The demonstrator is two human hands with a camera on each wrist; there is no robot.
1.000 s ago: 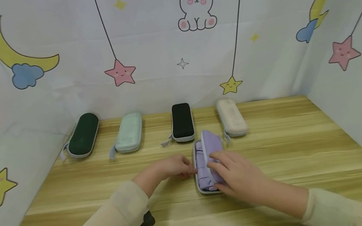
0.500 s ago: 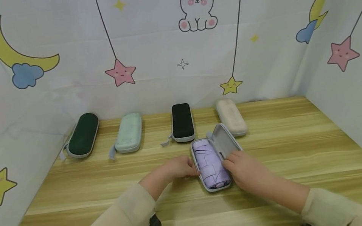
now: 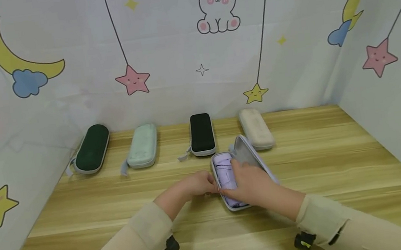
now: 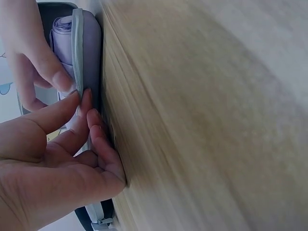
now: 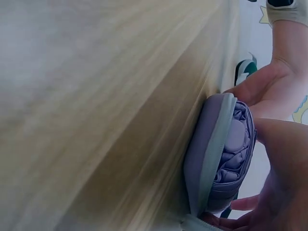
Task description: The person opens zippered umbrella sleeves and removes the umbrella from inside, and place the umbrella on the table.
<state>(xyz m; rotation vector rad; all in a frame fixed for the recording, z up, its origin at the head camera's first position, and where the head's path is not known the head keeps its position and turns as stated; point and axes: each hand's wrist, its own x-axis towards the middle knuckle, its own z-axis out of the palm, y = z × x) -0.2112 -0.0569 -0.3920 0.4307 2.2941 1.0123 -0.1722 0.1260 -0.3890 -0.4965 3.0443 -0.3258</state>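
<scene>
Off the Lid (image 3: 247,152), Over the Roll (image 3: 225,177)

Nestled in the open purple case (image 4: 91,45), near the middle of the tabletop (image 3: 231,243). Now spanned by the right hand (image 3: 252,182), shifted off the lid a moment ago and spread wide; impossible to tell whether gripping. Likely means ready access to the contents. Pinched at the case's left rim (image 4: 77,45) by fingertips of the left hand (image 3: 198,184). Backed by four closed cases (image 3: 143,145), in a row along the tabletop's back edge.
</scene>
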